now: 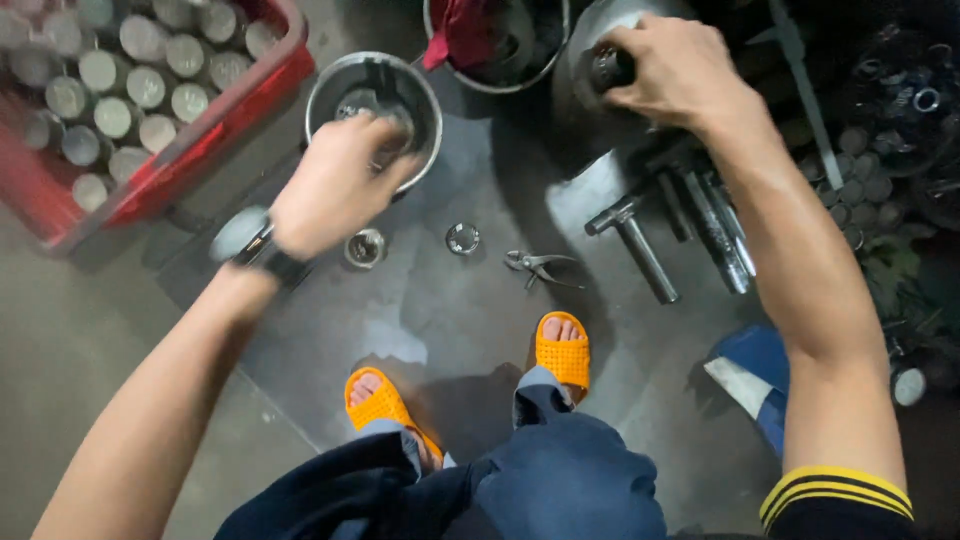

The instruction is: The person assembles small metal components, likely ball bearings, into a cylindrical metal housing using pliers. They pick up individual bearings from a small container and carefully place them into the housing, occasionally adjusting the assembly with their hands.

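My left hand [335, 185] reaches into the mouth of a steel bowl [345, 90] on the dark floor; its fingers are curled, and what they hold is hidden. My right hand [675, 70] is closed around a dark cylindrical metal part [608, 68] next to a large metal pot [590, 30]. A wristwatch sits on my left wrist. Two small metal rings [365, 247] [462, 238] lie on the floor below the bowl.
A red crate [215, 125] full of metal cylinders stands at the upper left. Pliers [538, 266], steel rods and a hammer-like tool [640, 250] lie on the floor. A bucket with red cloth [470, 35] stands behind. More rings are piled at right. My feet wear orange sandals [562, 350].
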